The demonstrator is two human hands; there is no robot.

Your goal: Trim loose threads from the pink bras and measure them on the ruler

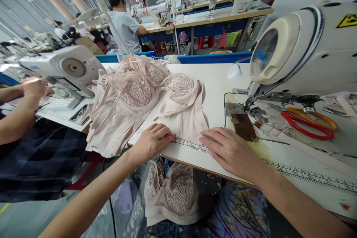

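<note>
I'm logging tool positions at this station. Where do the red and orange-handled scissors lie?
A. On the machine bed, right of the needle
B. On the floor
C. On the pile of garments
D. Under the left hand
A: the scissors rest on the sewing machine bed, right of the needle area, clear of both hands.

Your left hand (153, 139) and right hand (227, 148) rest on the table (217, 85) at the lower centre of the frame, both at the near hem of a garment (182, 108) lying flat just above them. A ruler strip (189, 144) runs along the table's near edge between your hands. Left of the garment sits a pile of garments (122, 100), hanging over the table's left edge. Another garment (170, 193) lies below the table edge, at the bottom centre. The sewing machine (301, 48) fills the upper right, with scissors (309, 124) on the table beneath it. A co-worker's arm (19, 119) reaches in at the left edge.
</note>
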